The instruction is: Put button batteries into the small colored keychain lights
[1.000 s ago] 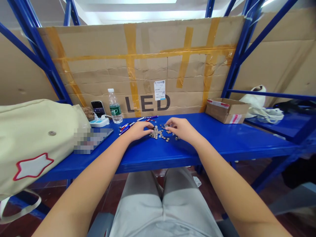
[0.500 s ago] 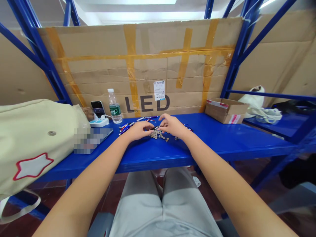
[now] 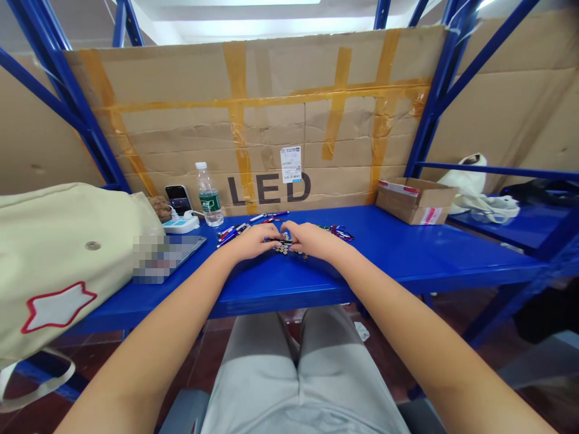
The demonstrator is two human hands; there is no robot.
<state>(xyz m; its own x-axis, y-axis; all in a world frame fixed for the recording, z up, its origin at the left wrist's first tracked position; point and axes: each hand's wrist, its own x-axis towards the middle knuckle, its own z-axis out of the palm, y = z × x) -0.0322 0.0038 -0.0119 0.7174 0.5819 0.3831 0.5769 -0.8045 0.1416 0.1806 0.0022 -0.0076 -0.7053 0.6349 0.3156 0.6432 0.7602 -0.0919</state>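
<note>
Left hand (image 3: pixel 251 241) and right hand (image 3: pixel 312 240) low over blue steel shelf (image 3: pixel 407 256), both partly open, fingers (image 3: pixel 289 229) curled, tips close together above pile of small round metal discs (image 3: pixel 284 248); pile mostly under hands, near shelf's middle. Slim dark item (image 3: pixel 277 240) between hands, cannot tell which has hold. Pens (image 3: pixel 230 235) just beyond left hand; tangle of colored pieces (image 3: pixel 337 232) beside right hand; water bottle (image 3: pixel 208 196), power strip (image 3: pixel 181 225) farther left; cardboard box (image 3: pixel 415 202) far right
</note>
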